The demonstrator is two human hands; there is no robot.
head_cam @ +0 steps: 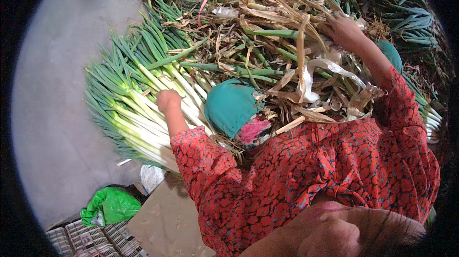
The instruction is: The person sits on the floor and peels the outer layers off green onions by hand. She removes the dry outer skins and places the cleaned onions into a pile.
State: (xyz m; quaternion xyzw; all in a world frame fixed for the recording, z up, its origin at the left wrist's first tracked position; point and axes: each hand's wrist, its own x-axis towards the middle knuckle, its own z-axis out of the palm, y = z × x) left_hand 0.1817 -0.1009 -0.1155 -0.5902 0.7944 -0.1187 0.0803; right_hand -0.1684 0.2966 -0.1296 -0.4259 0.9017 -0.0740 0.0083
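My left hand (168,101) is curled on the white shanks of a row of green onions (143,117), whose green tops fan out to the left. Its fingertips are hidden, so a grip on a stalk cannot be made out. Farther out to the right, my right hand (339,31) reaches into a heap of dry onion leaves (272,13). Its fingers are partly blurred and lost among the leaves. Between my arms, green leaves and a strip of white plastic (333,65) lie on the heap. A rounded shape in teal cloth (231,106) sits just right of the onion shanks.
More green onions (412,20) lie at the far right. A pink ribbon (208,1) rests on the pile. Grey floor (64,95) spreads to the left. At lower left are a green plastic bag (113,205), plastic crates (89,239) and a brown board (168,217).
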